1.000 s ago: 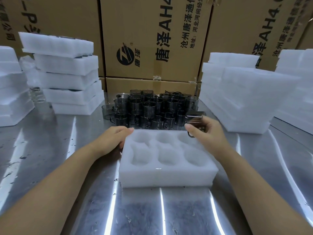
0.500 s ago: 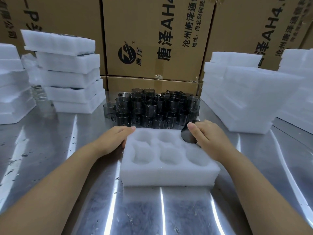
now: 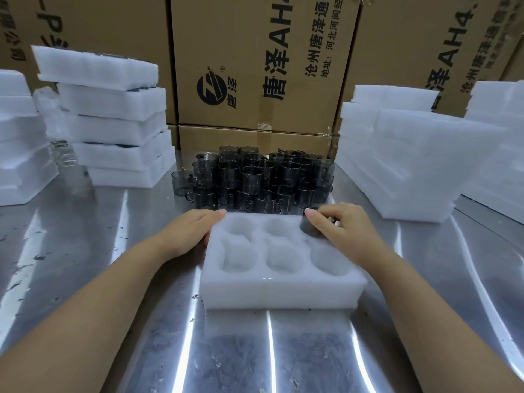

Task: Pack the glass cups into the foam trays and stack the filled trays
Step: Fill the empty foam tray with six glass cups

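A white six-pocket foam tray [image 3: 283, 290] is set near the middle of the shiny steel surface [image 3: 113, 279], its long near wall facing the viewer. The left hand [image 3: 192, 231] is laid with straight fingers against the tray's far-left corner, fingertips on the top edge. The right hand [image 3: 343, 234] is curled round a dark glass cup [image 3: 309, 229], which is held at the far-right pocket; how deep it sits cannot be told. The other five pockets are seen as hollow. Just beyond the tray's far edge, a cluster of smoky glass cups [image 3: 255, 180] is packed tightly, some stacked on others, reaching back to the cardboard boxes [image 3: 255, 66]. To the left, well apart from the tray, a staggered stack of foam trays [image 3: 119, 123] is seen, with dark slivers showing between layers; a further white stack [image 3: 19, 137] is cut by the left border. To the right, a leaning stack of foam trays [image 3: 397, 165] is stood near the right hand, with more foam [image 3: 496, 137] behind it. Stretches of the surface are left between the tray and each side stack, and a broad stretch lies before its near wall.
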